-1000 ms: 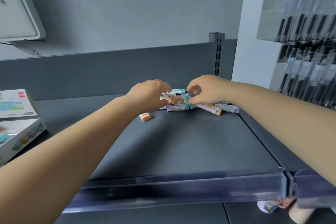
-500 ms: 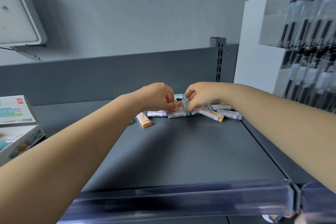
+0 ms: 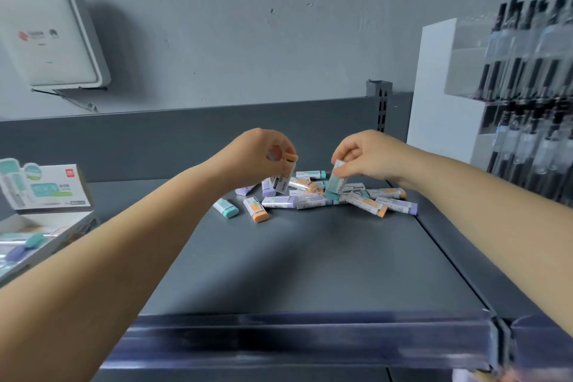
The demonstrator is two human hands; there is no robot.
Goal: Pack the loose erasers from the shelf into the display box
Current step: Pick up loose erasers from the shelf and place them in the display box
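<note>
In the head view, two bare forearms are reaching from the lower corners toward the middle of the frame, over a dark grey shelf (image 3: pixel 310 263). The left hand (image 3: pixel 259 155) is curling closed around an orange eraser (image 3: pixel 286 169), pinching it near its upper end so that it is hanging tilted above the pile, its white sleeve pointing down. The right hand (image 3: pixel 366 153) is gripping a teal eraser (image 3: pixel 336 181) between thumb and fingers, holding it nearly upright with its teal end just touching or hovering right over the pile; which of the two is not clear. The loose erasers (image 3: pixel 338 197) are lying scattered in a heap at the back of the shelf, centre right of the frame, in orange, teal and purple with white sleeves. Two are lying a little apart to the left of the heap: a teal one (image 3: pixel 226 207) and an orange one (image 3: pixel 256 210), side by side. The display box (image 3: pixel 37 226) is sitting at the left edge of the frame, well apart from the heap, its printed lid standing up and a few erasers showing blurred inside. A white rack of black pens (image 3: pixel 527 96) is standing at the right edge, and a white wall unit (image 3: pixel 46 37) is hanging in the upper left.
</note>
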